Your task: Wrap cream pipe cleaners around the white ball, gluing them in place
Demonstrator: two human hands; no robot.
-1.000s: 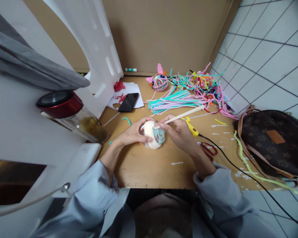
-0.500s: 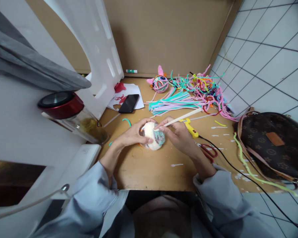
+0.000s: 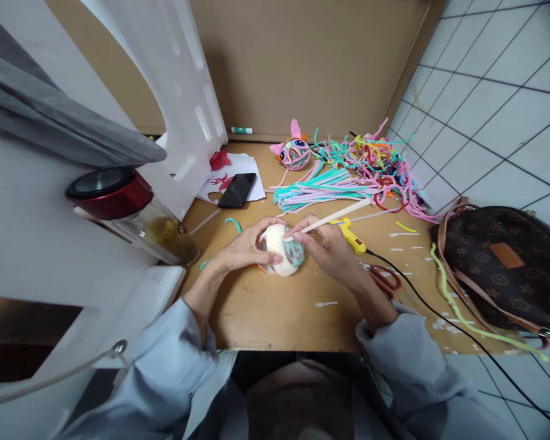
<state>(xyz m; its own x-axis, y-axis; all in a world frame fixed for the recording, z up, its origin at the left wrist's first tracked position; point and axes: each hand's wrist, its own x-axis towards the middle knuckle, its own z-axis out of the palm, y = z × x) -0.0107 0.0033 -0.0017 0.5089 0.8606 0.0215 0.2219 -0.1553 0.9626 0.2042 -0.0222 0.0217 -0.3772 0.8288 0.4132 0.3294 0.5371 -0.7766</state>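
Observation:
My left hand (image 3: 246,245) is wrapped round the left side of a small ball (image 3: 275,247), its thumb lying across the front. A broad cream band runs over the ball, and clear and turquoise parts show on its right side. Between the thumb and fingers of my right hand (image 3: 326,249) is a cream pipe cleaner (image 3: 337,216). One end of it touches the top of the band; the other points up and right. Just beyond my right hand lies a yellow glue gun (image 3: 354,237), and beside the wrist are red-handled scissors (image 3: 385,281).
Behind my hands lie a turquoise and lilac pipe cleaner bundle (image 3: 321,189), a tangled coloured heap (image 3: 380,156) and a pink-eared ball figure (image 3: 296,153). A phone (image 3: 237,190) rests on paper. A glass bottle (image 3: 160,229) stands left; a brown bag (image 3: 508,269) and a black cord (image 3: 421,297) are right.
Both hands keep their grips on the ball and the pipe cleaner, in nearly the same place. The whole view has shifted very slightly.

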